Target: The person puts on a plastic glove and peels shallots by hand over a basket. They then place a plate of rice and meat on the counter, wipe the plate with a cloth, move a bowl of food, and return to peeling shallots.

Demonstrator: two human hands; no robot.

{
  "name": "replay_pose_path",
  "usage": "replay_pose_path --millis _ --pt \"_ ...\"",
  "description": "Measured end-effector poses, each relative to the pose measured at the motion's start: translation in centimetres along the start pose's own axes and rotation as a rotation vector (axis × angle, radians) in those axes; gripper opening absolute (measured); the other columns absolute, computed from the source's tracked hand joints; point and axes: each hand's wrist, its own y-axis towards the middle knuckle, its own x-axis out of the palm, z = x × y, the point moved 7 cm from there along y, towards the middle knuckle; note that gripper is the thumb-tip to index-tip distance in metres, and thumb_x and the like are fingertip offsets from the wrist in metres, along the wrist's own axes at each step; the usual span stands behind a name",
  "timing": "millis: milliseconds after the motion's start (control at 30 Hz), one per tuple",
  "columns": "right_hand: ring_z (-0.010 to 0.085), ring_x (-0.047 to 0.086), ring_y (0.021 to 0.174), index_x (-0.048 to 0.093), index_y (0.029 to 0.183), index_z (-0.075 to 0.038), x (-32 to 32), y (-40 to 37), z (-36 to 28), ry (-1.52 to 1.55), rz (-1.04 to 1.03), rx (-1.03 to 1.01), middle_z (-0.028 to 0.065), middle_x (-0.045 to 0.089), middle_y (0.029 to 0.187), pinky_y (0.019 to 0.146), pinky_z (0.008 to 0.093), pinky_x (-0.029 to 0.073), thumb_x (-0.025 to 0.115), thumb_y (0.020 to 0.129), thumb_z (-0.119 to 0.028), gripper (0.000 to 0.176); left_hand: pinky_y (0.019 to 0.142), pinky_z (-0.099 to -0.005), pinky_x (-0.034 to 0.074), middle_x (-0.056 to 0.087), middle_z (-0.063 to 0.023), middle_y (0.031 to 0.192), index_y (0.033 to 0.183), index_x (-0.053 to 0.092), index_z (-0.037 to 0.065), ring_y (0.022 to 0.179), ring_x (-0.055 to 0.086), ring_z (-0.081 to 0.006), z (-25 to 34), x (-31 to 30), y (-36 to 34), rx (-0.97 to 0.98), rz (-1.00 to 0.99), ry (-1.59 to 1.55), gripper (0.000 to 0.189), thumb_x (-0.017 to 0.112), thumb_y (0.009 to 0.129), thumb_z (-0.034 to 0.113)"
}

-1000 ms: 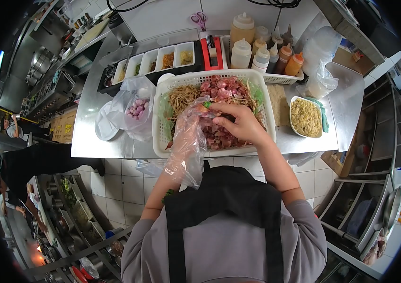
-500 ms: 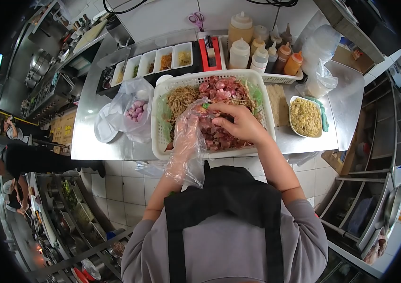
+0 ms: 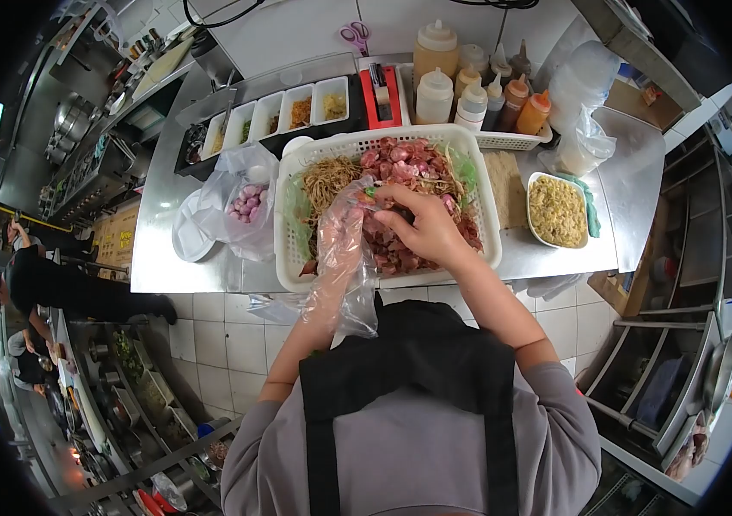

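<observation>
Over a white plastic basket point(image 3: 383, 135) I hold both hands close together. Inside it lie reddish shallot pieces point(image 3: 400, 159) and a tangle of brown roots point(image 3: 329, 182), on green netting. A loose clear plastic glove covers my left hand point(image 3: 347, 225) and wrist; its fingers are bent round something small with a bit of green, too small to name. My bare right hand point(image 3: 418, 225) has thumb and fingers closed near my left fingertips; what they grip is hidden. Left of the basket, a plastic bag point(image 3: 230, 185) holds peeled shallots point(image 3: 248, 203).
Condiment trays point(image 3: 289, 114), a red-framed holder point(image 3: 383, 96) and squeeze bottles point(image 3: 472, 103) line the back. A white bowl of chopped yellowish food point(image 3: 558, 211) stands at the right. At far left, a person in black point(image 3: 73, 279) is beside another counter.
My right hand has shifted slightly left and down, its fingers now more curled. My left hand has barely moved. The person in black at the left has changed posture and moved a little left.
</observation>
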Motion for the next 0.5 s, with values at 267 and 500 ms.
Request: replay_pose_path --millis 267,500 --pt "0.0351 0.059 0.075 0.054 0.098 -0.005 0.3 0.3 0.4 0.01 -0.059 0.046 0.015 0.061 0.084 0.065 0.0375 0.046 0.061 0.082 -0.017 0.021 0.069 -0.0225 0.045 0.059 -0.0032 0.091 0.116 0.053 -0.001 0.077 0.054 -0.0086 1.0 0.2 -0.4 -0.089 -0.051 0.06 0.035 0.049 0.093 0.026" --pt "0.0318 0.055 0.067 0.051 0.092 -0.004 0.3 0.3 0.8 0.033 -0.023 0.073 0.0142 0.059 0.078 0.063 0.0352 0.044 0.063 0.081 -0.018 0.022 0.063 -0.0246 0.046 0.059 -0.0027 0.084 0.11 0.055 -0.001 0.07 0.053 -0.0084 1.1 0.9 0.1 0.093 -0.074 0.15 0.032 0.051 0.092 0.025"
